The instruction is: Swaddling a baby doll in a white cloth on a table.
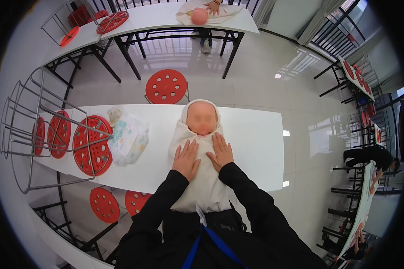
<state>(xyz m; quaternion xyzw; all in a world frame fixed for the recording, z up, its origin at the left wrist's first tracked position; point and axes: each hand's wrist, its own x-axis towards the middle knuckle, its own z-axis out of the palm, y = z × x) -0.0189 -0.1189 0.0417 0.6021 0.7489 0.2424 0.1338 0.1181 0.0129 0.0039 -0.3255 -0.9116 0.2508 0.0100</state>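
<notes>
A baby doll (202,116) lies face up before me on a white table (256,148), its head at the far side. A cream swaddling blanket (202,181) wraps it closely, with a hooded edge around the head. My left hand (187,159) rests flat on the blanket over the doll's left-of-picture side, fingers pointing toward its head. Opposite it, my right hand (221,152) lies flat on the blanket near the doll's chest, fingers a little apart. Neither hand grips anything. The doll's body and limbs are hidden inside the wrap.
Left of the doll lies a printed diaper pack (129,141). Upturned red stools (92,144) with metal legs stand on the table's left end. Another red stool (166,86) stands beyond the table. At a far table (148,20), a person's hand touches another doll (199,16).
</notes>
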